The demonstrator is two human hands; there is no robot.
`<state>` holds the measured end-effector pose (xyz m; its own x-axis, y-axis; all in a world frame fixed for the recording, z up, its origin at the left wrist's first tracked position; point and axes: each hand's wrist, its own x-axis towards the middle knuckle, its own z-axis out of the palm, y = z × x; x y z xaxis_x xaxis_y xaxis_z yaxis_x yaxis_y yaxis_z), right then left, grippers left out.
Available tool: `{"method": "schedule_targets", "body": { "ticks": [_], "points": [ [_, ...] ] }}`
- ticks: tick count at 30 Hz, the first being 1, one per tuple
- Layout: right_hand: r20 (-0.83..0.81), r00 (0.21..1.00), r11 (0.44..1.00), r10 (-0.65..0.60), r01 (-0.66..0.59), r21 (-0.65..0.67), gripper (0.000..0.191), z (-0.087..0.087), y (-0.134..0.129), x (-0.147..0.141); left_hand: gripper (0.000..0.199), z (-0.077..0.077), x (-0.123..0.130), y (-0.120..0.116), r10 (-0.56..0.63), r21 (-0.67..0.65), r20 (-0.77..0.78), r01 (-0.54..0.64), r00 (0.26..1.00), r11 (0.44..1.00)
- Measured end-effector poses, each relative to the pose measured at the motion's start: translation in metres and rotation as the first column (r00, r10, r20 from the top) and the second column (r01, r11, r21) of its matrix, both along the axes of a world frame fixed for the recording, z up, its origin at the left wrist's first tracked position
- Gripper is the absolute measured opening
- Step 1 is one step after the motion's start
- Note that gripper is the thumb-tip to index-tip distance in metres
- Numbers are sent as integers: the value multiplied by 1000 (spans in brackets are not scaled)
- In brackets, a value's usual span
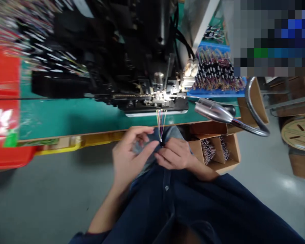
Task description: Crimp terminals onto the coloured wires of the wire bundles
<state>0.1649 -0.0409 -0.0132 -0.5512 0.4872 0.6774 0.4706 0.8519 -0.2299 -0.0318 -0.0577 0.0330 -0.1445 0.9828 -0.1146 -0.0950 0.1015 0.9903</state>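
A thin bundle of coloured wires (161, 122) hangs down from the front of a black bench machine (144, 100) and ends in a small black piece (162, 144) between my hands, above my lap. My left hand (132, 154) reaches in from the left, with its fingertips against the wires at that black piece. My right hand (174, 154) comes from the other side and pinches the same spot. The small black piece is mostly hidden by my fingers, so its exact form cannot be seen.
The machine stands on a green bench mat (66, 118). A blue tray of wire bundles (218, 71) lies behind a chrome gooseneck lamp (213, 112). Below the bench edge at right is a cardboard box of bundled wires (215, 152). A red crate (5, 101) stands far left.
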Motion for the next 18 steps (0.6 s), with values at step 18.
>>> {"method": "schedule_targets", "body": {
  "ticks": [18],
  "points": [
    [-507,804,538,-310,-292,-791,16,37,32,-1,27,-45,25,9,4,-6,345,-2,939,1000]
  ]
}}
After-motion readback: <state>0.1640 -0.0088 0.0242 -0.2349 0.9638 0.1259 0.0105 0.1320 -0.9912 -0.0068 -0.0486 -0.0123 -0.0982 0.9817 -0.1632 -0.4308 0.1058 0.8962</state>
